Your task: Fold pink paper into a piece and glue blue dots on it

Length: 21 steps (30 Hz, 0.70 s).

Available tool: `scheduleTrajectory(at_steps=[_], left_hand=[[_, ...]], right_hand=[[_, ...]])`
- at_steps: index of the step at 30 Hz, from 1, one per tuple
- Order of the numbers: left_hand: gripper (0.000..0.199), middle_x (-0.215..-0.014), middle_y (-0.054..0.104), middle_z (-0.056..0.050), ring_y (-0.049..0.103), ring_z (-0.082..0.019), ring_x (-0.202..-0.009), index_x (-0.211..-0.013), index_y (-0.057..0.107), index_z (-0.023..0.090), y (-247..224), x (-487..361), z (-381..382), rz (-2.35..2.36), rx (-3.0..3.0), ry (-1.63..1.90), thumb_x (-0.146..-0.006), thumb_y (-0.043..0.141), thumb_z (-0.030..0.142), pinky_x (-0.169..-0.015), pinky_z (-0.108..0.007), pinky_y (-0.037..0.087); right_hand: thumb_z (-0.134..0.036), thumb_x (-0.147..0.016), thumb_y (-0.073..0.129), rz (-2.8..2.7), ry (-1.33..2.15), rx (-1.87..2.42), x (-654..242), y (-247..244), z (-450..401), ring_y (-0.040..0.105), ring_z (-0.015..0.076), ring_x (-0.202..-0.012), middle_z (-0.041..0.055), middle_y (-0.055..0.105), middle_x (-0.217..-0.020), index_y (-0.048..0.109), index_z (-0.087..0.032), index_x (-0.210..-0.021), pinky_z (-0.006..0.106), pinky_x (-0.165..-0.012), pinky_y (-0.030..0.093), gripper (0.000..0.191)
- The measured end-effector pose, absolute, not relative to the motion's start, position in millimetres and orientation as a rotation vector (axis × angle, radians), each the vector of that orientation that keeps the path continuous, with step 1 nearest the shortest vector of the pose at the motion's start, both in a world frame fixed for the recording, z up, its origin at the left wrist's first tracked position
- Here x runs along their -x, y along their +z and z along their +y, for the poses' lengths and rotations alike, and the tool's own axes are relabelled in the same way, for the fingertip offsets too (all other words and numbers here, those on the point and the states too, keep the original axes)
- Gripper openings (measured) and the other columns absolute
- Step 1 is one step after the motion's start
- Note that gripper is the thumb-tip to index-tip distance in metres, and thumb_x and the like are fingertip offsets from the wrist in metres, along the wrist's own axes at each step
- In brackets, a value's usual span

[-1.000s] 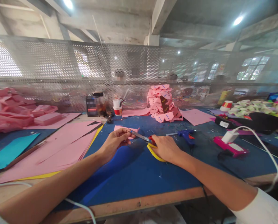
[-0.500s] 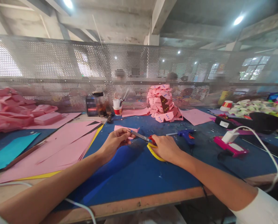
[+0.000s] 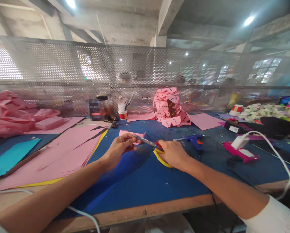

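Observation:
My right hand (image 3: 172,152) is closed on the red and yellow handles of a pair of scissors (image 3: 147,141), whose blades point left. My left hand (image 3: 121,145) is closed in a pinch at the blade tips; what its fingers grip there is too small to make out. A small pink paper piece (image 3: 137,135) shows just behind the blades. Both hands are over the blue table mat (image 3: 145,181). A blue glue gun (image 3: 194,141) lies right of my right hand.
Pink paper sheets (image 3: 59,152) and a pink pile (image 3: 13,113) are on the left, with a teal sheet (image 3: 13,158). Behind are a jar (image 3: 105,110), a paper cup (image 3: 122,114) and a dotted pink stack (image 3: 170,108). A pink power strip (image 3: 242,153) with a white cable is right.

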<state>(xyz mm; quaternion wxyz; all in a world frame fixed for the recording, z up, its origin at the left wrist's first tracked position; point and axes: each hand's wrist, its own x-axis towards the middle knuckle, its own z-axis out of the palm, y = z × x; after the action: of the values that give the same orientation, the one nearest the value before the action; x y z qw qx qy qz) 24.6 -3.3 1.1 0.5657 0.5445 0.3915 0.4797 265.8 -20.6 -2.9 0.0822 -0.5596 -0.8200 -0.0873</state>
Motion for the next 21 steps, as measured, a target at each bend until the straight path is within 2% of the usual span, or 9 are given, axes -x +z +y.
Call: scheduleTrajectory(at_steps=[21], left_hand=[[0.024, -0.1, 0.074, -0.005, 0.062, -0.009, -0.067, -0.091, 0.065, 0.015, -2.0, -23.0, 0.7, 0.909, -1.299, 1.103, -0.082, 0.075, 0.036, -0.07, -0.024, 0.051]], right_hand=[[-0.049, -0.095, 0.046, -2.432, -0.295, 1.686, -265.5, -3.3, -19.1, 0.074, 0.0281, -0.077, 0.0088, 0.076, -0.082, 0.062, -0.021, -0.095, 0.029, -0.064, 0.043, 0.032]])
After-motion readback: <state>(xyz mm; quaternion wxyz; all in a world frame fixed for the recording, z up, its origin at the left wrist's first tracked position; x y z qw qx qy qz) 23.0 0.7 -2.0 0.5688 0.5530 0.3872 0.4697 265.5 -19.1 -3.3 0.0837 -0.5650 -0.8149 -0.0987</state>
